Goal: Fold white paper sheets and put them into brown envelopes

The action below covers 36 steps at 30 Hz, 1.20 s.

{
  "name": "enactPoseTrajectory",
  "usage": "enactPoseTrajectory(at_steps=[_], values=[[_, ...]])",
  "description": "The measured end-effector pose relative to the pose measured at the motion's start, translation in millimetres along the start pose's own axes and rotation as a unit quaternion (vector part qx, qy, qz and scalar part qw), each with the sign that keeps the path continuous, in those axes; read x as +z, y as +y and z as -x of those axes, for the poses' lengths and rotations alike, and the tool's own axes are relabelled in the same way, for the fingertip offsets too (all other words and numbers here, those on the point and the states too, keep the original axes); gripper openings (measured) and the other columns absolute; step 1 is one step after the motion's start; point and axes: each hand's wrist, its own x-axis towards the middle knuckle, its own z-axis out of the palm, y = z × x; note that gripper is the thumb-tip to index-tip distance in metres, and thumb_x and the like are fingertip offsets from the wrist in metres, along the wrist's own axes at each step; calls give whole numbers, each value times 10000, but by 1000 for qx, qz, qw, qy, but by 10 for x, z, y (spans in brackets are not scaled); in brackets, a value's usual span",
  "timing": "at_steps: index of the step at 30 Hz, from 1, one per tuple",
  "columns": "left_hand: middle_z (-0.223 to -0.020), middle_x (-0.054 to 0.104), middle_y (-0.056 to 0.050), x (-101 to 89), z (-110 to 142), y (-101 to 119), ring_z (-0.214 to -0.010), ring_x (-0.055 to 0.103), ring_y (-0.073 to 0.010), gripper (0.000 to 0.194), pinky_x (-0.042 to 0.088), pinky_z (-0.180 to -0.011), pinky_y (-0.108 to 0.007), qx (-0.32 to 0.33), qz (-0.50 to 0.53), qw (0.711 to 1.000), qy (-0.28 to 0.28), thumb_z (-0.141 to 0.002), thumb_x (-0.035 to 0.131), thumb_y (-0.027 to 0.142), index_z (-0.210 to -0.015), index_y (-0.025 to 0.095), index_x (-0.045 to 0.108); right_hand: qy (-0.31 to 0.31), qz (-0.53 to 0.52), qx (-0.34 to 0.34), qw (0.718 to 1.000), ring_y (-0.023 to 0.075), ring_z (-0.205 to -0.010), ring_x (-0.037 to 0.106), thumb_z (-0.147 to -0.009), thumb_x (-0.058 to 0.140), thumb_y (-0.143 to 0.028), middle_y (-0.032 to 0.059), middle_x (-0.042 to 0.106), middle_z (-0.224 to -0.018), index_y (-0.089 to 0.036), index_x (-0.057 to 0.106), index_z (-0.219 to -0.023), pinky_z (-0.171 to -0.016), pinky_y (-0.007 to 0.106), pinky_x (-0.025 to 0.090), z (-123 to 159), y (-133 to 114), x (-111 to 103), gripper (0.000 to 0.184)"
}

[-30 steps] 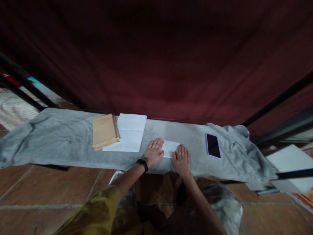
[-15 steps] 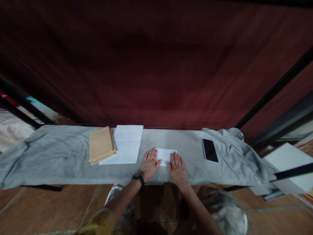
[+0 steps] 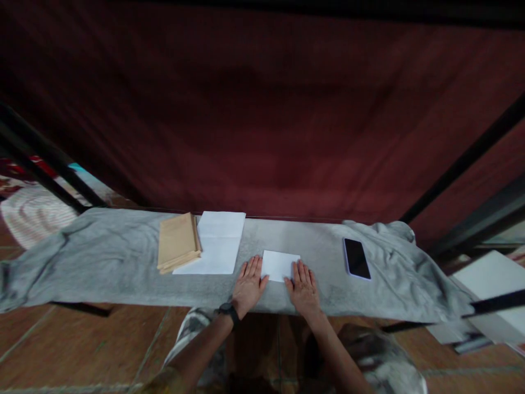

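A small folded sheet of white paper [image 3: 279,266] lies flat on the grey cloth, between my two hands. My left hand [image 3: 248,285], with a dark watch on its wrist, rests palm down at the paper's left edge, fingers stretched out. At the right edge, my right hand [image 3: 302,287] lies flat too, its fingertips over the paper's corner. Neither hand grips anything. To the left are larger white sheets [image 3: 221,243] with a crease across them, partly covered by a stack of brown envelopes [image 3: 177,241].
A phone [image 3: 356,258] with a pale purple edge lies on the right of the cloth-covered bench [image 3: 123,273]. The cloth is rumpled at both ends. Dark red fabric [image 3: 262,137] hangs behind, with black bars at the sides. White boards [image 3: 494,279] stand low at the right.
My hands have slid slightly apart on the folded paper, so more of it shows. The camera has tilted, shifting the bench lower in view. The envelopes and phone stay in place.
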Motion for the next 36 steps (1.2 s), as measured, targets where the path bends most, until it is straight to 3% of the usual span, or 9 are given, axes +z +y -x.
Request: enactPoseTrajectory(at_steps=[4, 9, 14, 18, 24, 27, 30, 33, 36], values=[[-1587, 351, -112, -5, 78, 64, -1460, 332, -233, 560, 242, -1204, -473, -1, 5, 1000, 8, -1008, 335, 357, -1539, 183, 300, 1, 8, -2, 1000, 308, -1351, 471, -1023, 334, -474, 202, 460, -1495, -103, 318, -1534, -1132, 480, 305, 16, 24, -12, 632], [-1574, 381, -107, -46, 77, 151, -1475, 295, -284, 476, 241, -1187, -539, -16, 16, 999, -25, -1011, 347, 385, -1442, 231, 477, -7, 11, -1, 1000, 307, -1366, 454, -1026, 322, -468, 208, 456, -1495, -91, 335, -1524, -1135, 484, 303, 16, 12, -32, 624], [-1588, 342, -148, -148, -284, 186, -1486, 262, -280, 485, 300, -1177, -468, 13, 58, 997, -44, -984, 371, 331, -1405, 126, 499, -12, 1, 5, 1000, 309, -1362, 459, -1024, 334, -457, 204, 463, -1493, -101, 382, -1502, -1124, 494, 315, 10, 2, -41, 599], [-1495, 474, -157, -177, -634, 231, -1422, 378, -272, 515, 313, -1163, -478, 2, 108, 992, -71, -894, 410, 173, -1402, 131, 484, -25, -12, 9, 1000, 311, -1358, 461, -1019, 345, -463, 206, 475, -1484, -94, 429, -1475, -1116, 486, 324, -6, -2, -67, 593], [-1161, 666, -116, -218, -902, 170, -1174, 573, -268, 313, 409, -1054, -440, -57, 202, 973, -101, -760, 515, 116, -1021, 195, 668, -55, -25, 22, 998, 303, -1360, 457, -1010, 379, -417, 194, 489, -1478, -92, 456, -1455, -1133, 486, 307, -43, -11, -157, 557], [-845, 686, -50, -283, -951, 93, -929, 647, -239, 166, 491, -877, -367, -105, 273, 949, -116, -720, 562, 139, -839, 203, 658, -67, -45, 15, 997, 302, -1379, 437, -1007, 384, -395, 189, 470, -1494, -86, 446, -1460, -1145, 494, 305, -70, -44, -252, 552], [-601, 571, 10, -343, -925, 82, -655, 610, -190, 24, 473, -635, -292, -159, 363, 910, -124, -720, 596, 206, -730, 190, 612, -73, -98, -25, 992, 270, -1418, 394, -1012, 373, -434, 153, 402, -1548, -128, 286, -1546, -1143, 461, 343, -81, -160, -394, 621], [-569, 532, 22, -407, -834, 185, -586, 571, -156, 137, 415, -536, -247, -202, 456, 859, -115, -769, 599, 310, -732, 178, 597, -76, -142, -50, 986, 267, -1446, 352, -986, 422, -499, 134, 310, -1596, -167, 109, -1588, -1133, 453, 377, -73, -342, -565, 755], [-666, 607, -11, -532, -744, 348, -638, 604, -161, 287, 453, -557, -249, -221, 528, 813, -109, -808, 595, 448, -841, 165, 629, -69, -190, -30, 979, 274, -1443, 359, -984, 424, -464, 126, 315, -1594, -179, 159, -1584, -1139, 461, 377, -99, -441, -726, 715]])
